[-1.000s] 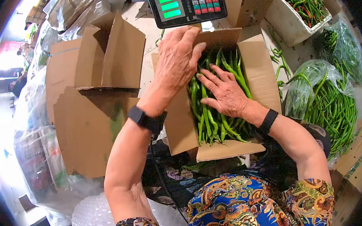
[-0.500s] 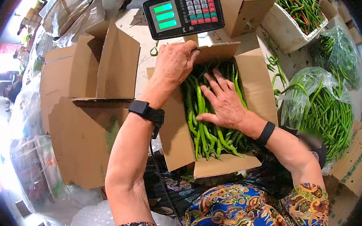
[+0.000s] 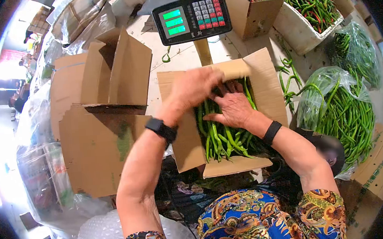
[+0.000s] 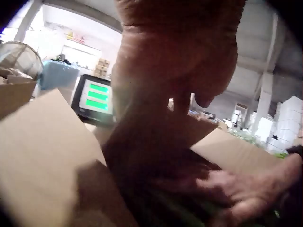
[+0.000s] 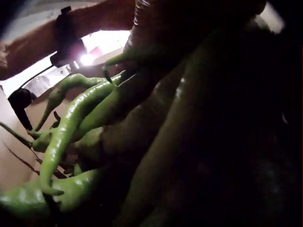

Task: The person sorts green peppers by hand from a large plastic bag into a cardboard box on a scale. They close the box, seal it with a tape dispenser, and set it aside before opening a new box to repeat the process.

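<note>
An open cardboard box [image 3: 189,148] in the middle of the head view holds long green chili peppers [image 3: 222,139]. My right hand [image 3: 237,109] lies on the peppers with its fingers toward the back of the box and the thumb out to the left. Motion-blurred, my left hand [image 3: 196,88] is over the box's back left corner, fingertips right at the back flap [image 3: 232,68]; I cannot tell whether they pinch it. Close up in the right wrist view are shiny, curved peppers [image 5: 66,127], partly in deep shadow. The left wrist view shows the left hand [image 4: 175,61] from underneath.
Behind the box stands a scale display [image 3: 191,19] on a post. Another open carton [image 3: 100,143] is at left. To the right are a bag of green peppers [image 3: 347,117], loose peppers [image 3: 289,84] and a white foam box [image 3: 301,34] of red and green peppers.
My left hand came down to the back flap, then moved slightly right and forward over the box. The flap's face now shows lighter. My right hand stays on the peppers. The head view shifted slightly.
</note>
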The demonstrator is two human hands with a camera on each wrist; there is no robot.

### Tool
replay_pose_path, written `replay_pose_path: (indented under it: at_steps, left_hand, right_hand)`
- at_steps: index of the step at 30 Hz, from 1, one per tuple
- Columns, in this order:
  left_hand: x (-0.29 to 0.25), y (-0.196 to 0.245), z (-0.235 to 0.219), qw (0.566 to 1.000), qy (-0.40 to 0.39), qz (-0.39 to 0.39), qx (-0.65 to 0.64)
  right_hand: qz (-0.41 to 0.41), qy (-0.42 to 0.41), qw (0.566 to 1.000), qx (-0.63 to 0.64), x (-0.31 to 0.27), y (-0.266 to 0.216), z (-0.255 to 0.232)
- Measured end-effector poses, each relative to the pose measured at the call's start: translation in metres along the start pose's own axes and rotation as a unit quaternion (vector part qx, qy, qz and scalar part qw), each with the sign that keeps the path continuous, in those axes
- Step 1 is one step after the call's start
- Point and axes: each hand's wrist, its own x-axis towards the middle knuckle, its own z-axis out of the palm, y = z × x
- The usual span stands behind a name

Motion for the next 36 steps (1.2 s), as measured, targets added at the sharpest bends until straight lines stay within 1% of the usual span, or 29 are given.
replay_pose_path:
  at_steps: [1,2,3,4,5,6,7,9,10,11,12,13,15,16,17,19,20,21,23,24,26,28,30,32,33,35,36]
  left_hand:
    - [-0.01,0.001,0.015,0.993,-0.032,0.081,0.082]
    - [-0.025,0.007,0.026,0.974,0.027,0.14,0.174]
    - [-0.025,0.008,0.029,0.974,0.024,0.144,0.175]
    - [-0.024,0.009,0.034,0.997,0.053,0.041,0.046]
    - [-0.023,0.009,0.041,0.991,0.081,-0.067,-0.087]
    - [-0.023,0.009,0.036,0.99,0.089,-0.067,-0.092]
    - [-0.024,-0.002,0.043,0.99,0.103,-0.009,-0.093]
    - [-0.023,-0.019,0.054,0.995,0.047,0.089,0.028]
    - [-0.028,-0.011,0.057,0.995,0.046,0.088,0.027]
    - [-0.033,0.005,0.064,0.995,0.08,0.028,0.047]
    - [-0.037,0.014,0.068,0.991,0.116,-0.032,0.067]
    - [-0.041,0.016,0.071,0.99,0.117,-0.034,0.065]
    - [-0.044,0.018,0.076,0.988,0.116,-0.02,0.103]
    - [-0.043,0.017,0.079,0.986,0.133,-0.009,0.103]
    - [-0.046,0.019,0.083,0.986,0.133,-0.012,0.103]
    - [-0.049,0.021,0.084,0.985,0.131,-0.021,0.112]
    - [-0.049,0.021,0.086,0.987,0.145,-0.017,0.075]
    - [-0.05,0.027,0.085,0.987,0.143,-0.017,0.073]
    - [-0.052,0.04,0.082,0.988,0.142,-0.015,0.057]
    - [-0.053,0.044,0.083,0.988,0.136,-0.006,0.074]
    - [-0.052,0.045,0.088,0.986,0.146,-0.006,0.083]
    - [-0.053,0.044,0.093,0.982,0.164,-0.002,0.093]
    - [-0.053,0.044,0.094,0.982,0.166,-0.002,0.096]
    - [-0.053,0.043,0.094,0.981,0.169,-0.003,0.098]
    - [-0.053,0.043,0.093,0.982,0.168,-0.003,0.088]
    - [-0.052,0.043,0.094,0.983,0.167,-0.004,0.075]
    - [-0.051,0.042,0.095,0.984,0.166,-0.005,0.072]
  right_hand:
    - [0.045,-0.147,0.986,0.066,0.005,0.0,-0.012]
    - [0.012,-0.058,0.996,0.069,0.003,0.002,-0.006]
    - [-0.017,0.029,0.997,0.072,0.001,-0.002,-0.009]
    - [-0.014,0.004,0.996,0.083,-0.004,-0.001,-0.013]
    - [-0.012,-0.026,0.995,0.092,-0.01,0.001,-0.019]
    - [-0.074,0.086,0.99,0.081,-0.015,-0.002,-0.029]
    - [-0.075,0.079,0.991,0.08,-0.022,-0.003,-0.038]
    - [-0.073,0.025,0.988,0.131,-0.038,-0.001,-0.061]
    - [-0.073,-0.049,0.977,0.192,-0.047,0.0,-0.084]
    - [-0.111,-0.103,0.959,0.24,-0.058,0.002,-0.099]
    - [-0.149,-0.126,0.954,0.228,-0.068,-0.004,-0.116]
    - [-0.187,-0.15,0.947,0.215,-0.08,-0.013,-0.127]
    - [-0.175,-0.258,0.933,0.179,-0.098,-0.028,-0.126]
    - [-0.148,-0.27,0.933,0.184,-0.102,-0.032,-0.119]
    - [-0.151,-0.271,0.933,0.184,-0.101,-0.032,-0.113]
    - [-0.074,-0.333,0.92,0.192,-0.095,-0.027,-0.1]
    - [-0.094,-0.25,0.945,0.189,-0.101,-0.027,-0.095]
    - [-0.093,-0.252,0.944,0.191,-0.102,-0.028,-0.096]
    - [-0.118,-0.185,0.969,0.114,-0.1,-0.027,-0.104]
    - [-0.119,-0.186,0.969,0.113,-0.101,-0.026,-0.103]
    - [-0.081,-0.231,0.955,0.169,-0.104,-0.022,-0.098]
    - [-0.081,-0.241,0.954,0.161,-0.098,-0.022,-0.1]
    - [-0.081,-0.249,0.953,0.151,-0.095,-0.022,-0.105]
    - [-0.101,-0.151,0.981,0.063,-0.098,-0.024,-0.11]
    - [-0.101,-0.151,0.982,0.061,-0.102,-0.026,-0.11]
    - [-0.047,-0.128,0.988,0.074,-0.11,-0.028,-0.108]
    - [-0.046,-0.128,0.988,0.074,-0.109,-0.028,-0.109]
